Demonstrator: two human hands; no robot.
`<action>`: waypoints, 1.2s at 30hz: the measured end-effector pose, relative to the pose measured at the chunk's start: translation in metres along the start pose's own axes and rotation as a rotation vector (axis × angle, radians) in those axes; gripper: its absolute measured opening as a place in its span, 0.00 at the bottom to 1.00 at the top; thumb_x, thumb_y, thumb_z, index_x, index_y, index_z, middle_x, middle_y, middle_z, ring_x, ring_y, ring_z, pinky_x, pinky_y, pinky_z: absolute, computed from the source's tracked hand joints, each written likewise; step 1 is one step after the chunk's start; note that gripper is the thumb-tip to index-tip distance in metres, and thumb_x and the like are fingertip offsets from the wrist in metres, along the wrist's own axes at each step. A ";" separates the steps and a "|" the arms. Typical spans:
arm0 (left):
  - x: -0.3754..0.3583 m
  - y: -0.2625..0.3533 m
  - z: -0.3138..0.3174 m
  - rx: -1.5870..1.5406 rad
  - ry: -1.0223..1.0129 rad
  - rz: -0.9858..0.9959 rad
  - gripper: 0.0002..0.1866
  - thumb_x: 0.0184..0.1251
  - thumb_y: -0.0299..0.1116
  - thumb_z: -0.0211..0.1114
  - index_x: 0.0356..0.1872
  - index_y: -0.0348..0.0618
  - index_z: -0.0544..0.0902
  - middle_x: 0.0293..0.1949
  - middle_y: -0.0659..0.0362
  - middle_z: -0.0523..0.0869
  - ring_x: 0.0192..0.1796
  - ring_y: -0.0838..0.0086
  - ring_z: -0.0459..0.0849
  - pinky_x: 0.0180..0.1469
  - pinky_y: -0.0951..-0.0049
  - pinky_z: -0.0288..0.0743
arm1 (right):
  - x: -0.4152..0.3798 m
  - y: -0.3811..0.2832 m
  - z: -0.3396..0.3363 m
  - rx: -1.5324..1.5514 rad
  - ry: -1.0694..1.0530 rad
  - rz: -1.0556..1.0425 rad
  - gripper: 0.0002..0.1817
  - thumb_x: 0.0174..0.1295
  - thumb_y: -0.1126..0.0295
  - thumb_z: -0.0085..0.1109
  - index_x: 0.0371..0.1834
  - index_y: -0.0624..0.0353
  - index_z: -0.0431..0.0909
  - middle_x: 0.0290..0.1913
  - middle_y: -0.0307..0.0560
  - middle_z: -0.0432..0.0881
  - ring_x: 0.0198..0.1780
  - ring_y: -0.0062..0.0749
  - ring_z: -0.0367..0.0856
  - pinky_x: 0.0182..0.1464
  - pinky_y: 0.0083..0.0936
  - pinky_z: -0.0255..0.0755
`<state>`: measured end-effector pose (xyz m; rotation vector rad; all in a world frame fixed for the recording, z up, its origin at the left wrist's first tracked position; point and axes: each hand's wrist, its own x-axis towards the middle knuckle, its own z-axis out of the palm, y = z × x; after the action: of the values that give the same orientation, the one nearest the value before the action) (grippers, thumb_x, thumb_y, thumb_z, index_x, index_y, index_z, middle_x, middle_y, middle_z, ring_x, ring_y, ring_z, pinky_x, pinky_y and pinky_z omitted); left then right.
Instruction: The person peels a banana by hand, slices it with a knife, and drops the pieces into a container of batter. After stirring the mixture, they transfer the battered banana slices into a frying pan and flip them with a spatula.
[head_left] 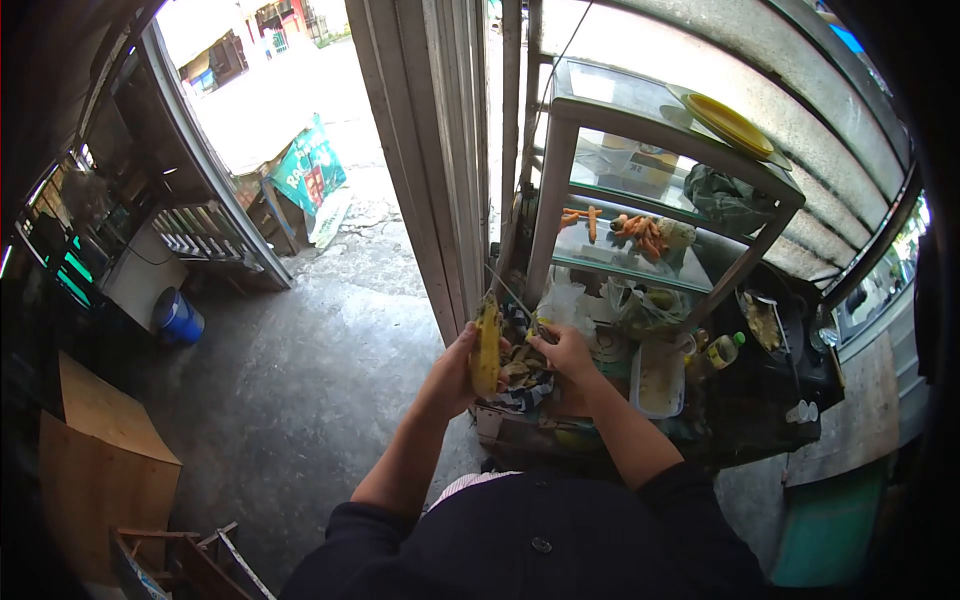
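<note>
The left hand (462,372) has its grip closed around the banana (486,352), held upright over the near side of the worktop (776,433). The right hand (566,352) has its grip closed on the knife (516,300), whose thin blade points up and away, close to the banana's upper end. Principal hazard: the bare left fingers lie near the blade's working area, so a slip on the skin or an abrupt stroke could cut them. Secondary: the banana is held in the air without support and could twist or drop if the left grip loosens. Below, peels (522,368) crowd the cloth (524,399); a dropped banana could scatter them or strike the tub (657,378). The cups (801,411) lie near the worktop's edge and could be knocked off by a stray elbow. Whether the blade touches the skin cannot be determined.
</note>
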<state>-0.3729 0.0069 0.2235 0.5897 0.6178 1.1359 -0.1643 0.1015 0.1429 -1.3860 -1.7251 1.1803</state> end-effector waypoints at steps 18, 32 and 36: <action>0.056 -0.024 0.042 -0.088 0.029 0.100 0.25 0.72 0.48 0.48 0.64 0.48 0.67 0.52 0.51 0.79 0.34 0.74 0.82 0.31 0.81 0.78 | -0.101 -0.117 -0.056 -0.225 -0.104 -0.542 0.41 0.55 0.60 0.68 0.72 0.51 0.59 0.21 0.39 0.77 0.21 0.25 0.73 0.31 0.22 0.70; 0.051 -0.027 0.060 -0.027 -0.062 0.201 0.34 0.71 0.49 0.53 0.74 0.62 0.49 0.67 0.50 0.58 0.65 0.63 0.67 0.59 0.62 0.73 | -0.110 -0.139 -0.078 -0.406 -0.101 -0.531 0.39 0.54 0.58 0.68 0.71 0.47 0.63 0.26 0.48 0.82 0.26 0.40 0.82 0.35 0.31 0.75; 0.037 -0.023 0.060 -0.042 -0.076 0.202 0.32 0.71 0.47 0.56 0.72 0.52 0.54 0.64 0.50 0.63 0.62 0.64 0.70 0.58 0.62 0.73 | -0.109 -0.140 -0.075 -0.437 -0.119 -0.565 0.38 0.56 0.54 0.66 0.71 0.42 0.62 0.25 0.48 0.81 0.27 0.42 0.83 0.33 0.34 0.75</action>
<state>-0.3047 0.0281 0.2437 0.6677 0.4753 1.3060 -0.1282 0.0088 0.3079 -0.9484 -2.3509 0.6025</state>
